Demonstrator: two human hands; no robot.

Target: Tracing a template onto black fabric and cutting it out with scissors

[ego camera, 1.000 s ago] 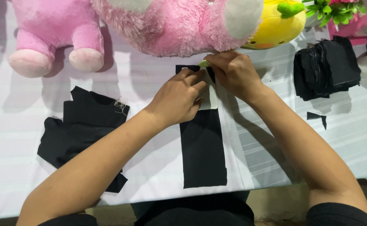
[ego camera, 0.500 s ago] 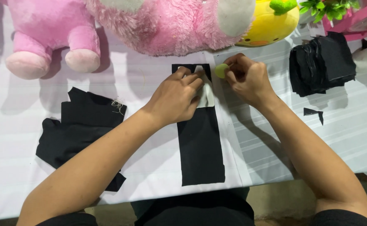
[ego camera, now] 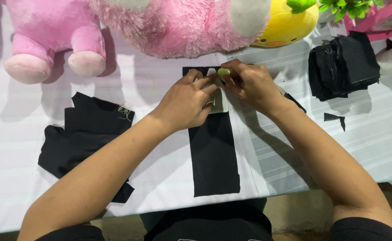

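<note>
Since the earlier views, our right hand (ego camera: 249, 85) has carried the pale green chalk (ego camera: 223, 72) leftward along the white template (ego camera: 219, 101), which our left hand (ego camera: 187, 102) presses flat on the black fabric strip (ego camera: 214, 151). We judge marking is underway. The strip lies mid-counter (ego camera: 294, 147), reaching its near edge; plush toys (ego camera: 173, 27) line the far edge.
</note>
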